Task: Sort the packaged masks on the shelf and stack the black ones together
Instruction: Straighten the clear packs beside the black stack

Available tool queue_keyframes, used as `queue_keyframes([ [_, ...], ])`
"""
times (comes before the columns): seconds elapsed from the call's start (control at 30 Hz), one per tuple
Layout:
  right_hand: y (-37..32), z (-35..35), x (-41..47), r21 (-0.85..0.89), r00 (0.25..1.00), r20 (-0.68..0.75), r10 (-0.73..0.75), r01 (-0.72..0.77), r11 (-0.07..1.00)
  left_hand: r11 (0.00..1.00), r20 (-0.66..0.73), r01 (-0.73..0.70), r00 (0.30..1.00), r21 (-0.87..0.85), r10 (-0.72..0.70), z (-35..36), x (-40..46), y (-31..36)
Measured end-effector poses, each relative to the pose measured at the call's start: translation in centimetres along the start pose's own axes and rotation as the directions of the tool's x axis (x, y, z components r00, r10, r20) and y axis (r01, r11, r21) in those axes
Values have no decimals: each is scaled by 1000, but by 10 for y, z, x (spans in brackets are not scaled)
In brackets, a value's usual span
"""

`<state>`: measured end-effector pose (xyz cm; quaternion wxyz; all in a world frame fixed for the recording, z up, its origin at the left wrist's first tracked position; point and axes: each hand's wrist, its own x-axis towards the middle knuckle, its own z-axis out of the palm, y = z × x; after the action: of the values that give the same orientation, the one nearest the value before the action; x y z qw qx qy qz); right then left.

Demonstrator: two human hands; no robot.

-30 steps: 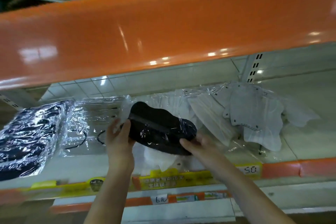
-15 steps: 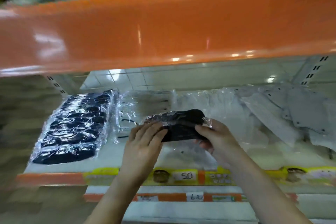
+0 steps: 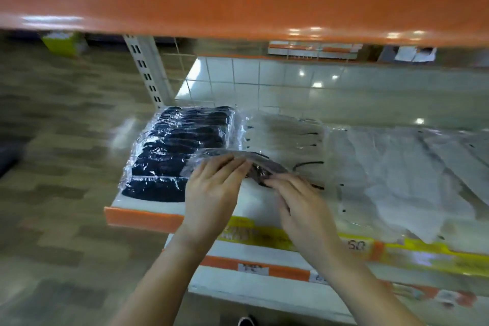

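Black stack: a row of wrapped black masks lies at the shelf's left end; this part looks done.
Left hand: fingers pressed together, flat on the held pack's left end.
Held pack: one black mask in clear wrap, carried low over the shelf just right of the stack, not yet on it.
Right hand: fingertips pinch the pack's right end.
White masks: loose, overlapping packs to the right; whether black ones hide among them cannot be told.
Left to do: likely set this pack on the stack.
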<state>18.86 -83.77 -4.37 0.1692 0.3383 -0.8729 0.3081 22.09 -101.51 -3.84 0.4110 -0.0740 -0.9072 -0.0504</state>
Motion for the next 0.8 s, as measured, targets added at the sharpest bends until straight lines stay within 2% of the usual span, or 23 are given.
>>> queue_keyframes([
  [0.1,-18,15,13,65,998,-64,-14,18,998,1000,-14,25,1000,19,-24,-10,-15,-24],
  [0.2,-37,32,28,59,996,-59,-71,75,995,997,-11,68,998,39,-68,-18,-30,-50],
  [0.3,-51,54,39,26,992,20,-125,125,992,992,9,119,993,51,-120,-25,-42,-77],
  [0.5,-63,99,45,106,980,134,-151,137,985,976,95,184,976,115,-196,-31,-71,-116],
  [0.6,-63,111,40,148,973,187,-137,110,983,959,145,257,951,121,-273,-29,-81,-121],
  [0.8,-58,116,39,151,955,228,-189,157,976,903,205,424,880,73,-429,-27,-92,-116],
])
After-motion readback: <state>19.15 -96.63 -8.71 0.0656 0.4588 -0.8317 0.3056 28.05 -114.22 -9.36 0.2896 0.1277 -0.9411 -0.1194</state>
